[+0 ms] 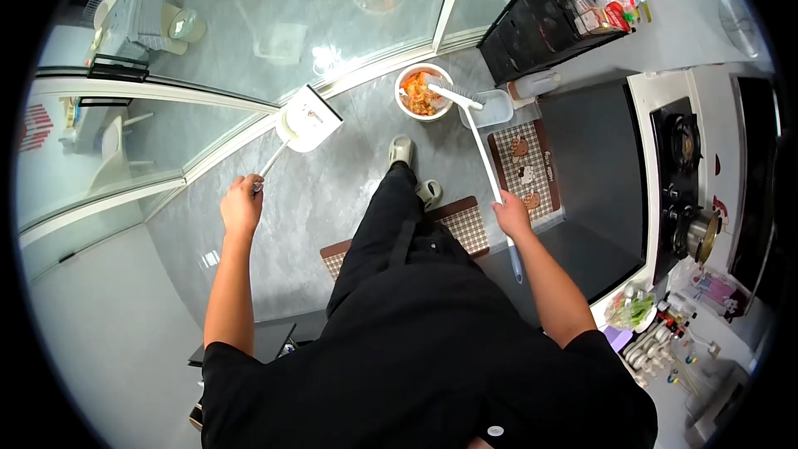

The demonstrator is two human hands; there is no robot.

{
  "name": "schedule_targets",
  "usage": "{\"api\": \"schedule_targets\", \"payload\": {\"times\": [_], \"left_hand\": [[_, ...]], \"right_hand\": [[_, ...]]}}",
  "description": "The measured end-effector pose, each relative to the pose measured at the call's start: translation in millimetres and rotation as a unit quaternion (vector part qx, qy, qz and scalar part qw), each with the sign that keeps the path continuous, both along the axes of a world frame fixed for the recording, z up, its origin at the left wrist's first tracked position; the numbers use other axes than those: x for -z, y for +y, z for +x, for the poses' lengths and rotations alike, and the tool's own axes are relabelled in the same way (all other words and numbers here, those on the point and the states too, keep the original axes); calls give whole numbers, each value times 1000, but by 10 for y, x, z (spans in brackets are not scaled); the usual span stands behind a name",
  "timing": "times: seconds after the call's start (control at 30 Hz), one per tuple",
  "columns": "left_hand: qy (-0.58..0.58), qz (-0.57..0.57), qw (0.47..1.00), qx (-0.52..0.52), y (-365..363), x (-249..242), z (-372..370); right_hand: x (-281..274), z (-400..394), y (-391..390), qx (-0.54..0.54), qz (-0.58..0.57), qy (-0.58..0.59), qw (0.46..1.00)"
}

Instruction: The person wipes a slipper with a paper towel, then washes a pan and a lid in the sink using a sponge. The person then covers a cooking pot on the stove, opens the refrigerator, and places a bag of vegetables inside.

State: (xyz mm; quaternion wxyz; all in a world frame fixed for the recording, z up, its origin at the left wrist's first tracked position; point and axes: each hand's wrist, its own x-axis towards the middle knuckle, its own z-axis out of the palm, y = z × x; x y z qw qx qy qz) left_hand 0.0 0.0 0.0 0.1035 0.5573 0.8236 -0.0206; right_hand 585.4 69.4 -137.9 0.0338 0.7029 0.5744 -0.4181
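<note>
My left hand (pixel 241 202) is closed round the thin handle of a white dustpan (pixel 311 125), whose pan hangs over the floor by the glass door's bottom track. Pale debris or a printed pattern shows on the pan's face. In my right hand (pixel 512 215) is the long white handle of a broom (pixel 480 140), its grey-blue end sticking out below the fist. The broom's bristled head overlaps a round white bin (pixel 401 101) in this view. Orange and red scraps fill that bin.
Beside the bin lies a translucent plastic tub (pixel 496 108). A black storage rack (pixel 532 27) stands against the wall. Checked mats (pixel 526 168) cover parts of the grey floor. Sliding glass doors (pixel 332 8) run ahead, and a counter with a gas stove (pixel 677 191) is at right.
</note>
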Motion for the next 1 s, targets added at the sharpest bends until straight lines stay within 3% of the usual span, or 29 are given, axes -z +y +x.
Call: {"api": "schedule_targets", "payload": {"times": [0.07,0.1,0.17,0.3,0.33,0.43,0.47,0.57,0.63,0.7,0.77,0.83,0.9,0.97,1.0], "left_hand": [[9,-34,999,-19,-309,9,-50],[9,24,999,-26,151,478,-210],[9,11,999,-42,-112,599,-293],[12,-40,995,-89,-664,650,-486],[16,-48,994,-95,-747,677,-554],[16,-59,992,-112,-1022,789,-631],[18,-61,991,-118,-1123,806,-654],[13,-43,985,-167,-1416,757,-760],[12,-27,983,-180,-1623,783,-906],[2,-12,975,-223,-1793,785,-1073],[-6,-11,970,-244,-1921,770,-1260],[-10,2,966,-257,-2010,720,-1402],[-1,14,960,-281,-2149,662,-1540],[0,27,963,-267,-2490,471,-1798],[4,41,962,-268,-2625,418,-1919]], "right_hand": [[-62,52,-234,17,-25,37,999],[230,-87,493,9,32,39,999],[112,-81,435,41,-6,40,998],[92,-76,330,53,-27,83,995],[-156,-260,446,71,-46,92,992],[60,-203,532,113,-27,163,980],[88,-164,574,83,-36,139,986],[-456,-557,642,84,-14,102,991],[-685,-701,756,102,-52,152,982],[-806,-720,879,188,-169,257,933],[-925,-793,942,274,-190,301,893],[-1082,-923,1034,293,-203,320,878],[-1295,-1206,1036,242,-203,283,906],[-1447,-1661,824,107,-199,188,956],[-1466,-1919,708,55,-167,198,964]]}}
